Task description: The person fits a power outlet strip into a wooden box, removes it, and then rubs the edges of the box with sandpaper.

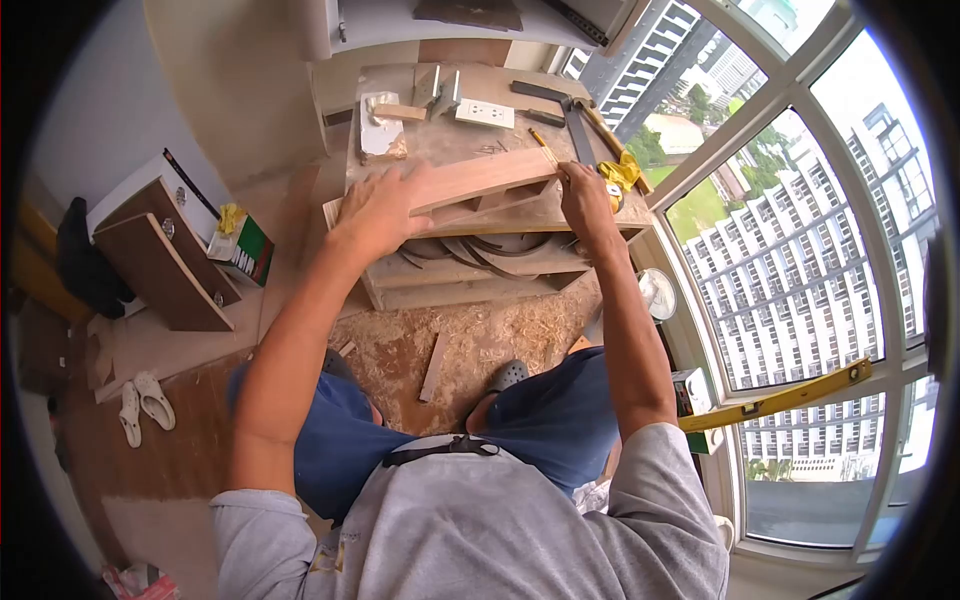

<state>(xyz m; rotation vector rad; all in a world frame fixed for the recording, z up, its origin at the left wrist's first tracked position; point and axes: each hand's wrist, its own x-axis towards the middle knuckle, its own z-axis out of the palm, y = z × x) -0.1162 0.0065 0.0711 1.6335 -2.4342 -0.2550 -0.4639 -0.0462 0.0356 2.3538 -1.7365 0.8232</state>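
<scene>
A long, light wooden piece (485,178) lies at a slant over the top of a low wooden bench (500,222). My left hand (378,212) grips its left end, fingers over the top and thumb at the near side. At its right end my right hand (586,200) is closed round a yellow tape measure blade (548,152) and the wood's end. The tape's case (614,196) shows just right of my right hand. Under the wood, small dark openings of a frame are visible.
Behind are a white sheet with a wooden block (400,113), a socket plate (485,113), a pencil (539,137) and a black square (577,130). A yellow level (780,402) juts in at right. Wood strip (434,367) and shavings lie on the floor; cabinet panels (165,255) stand left.
</scene>
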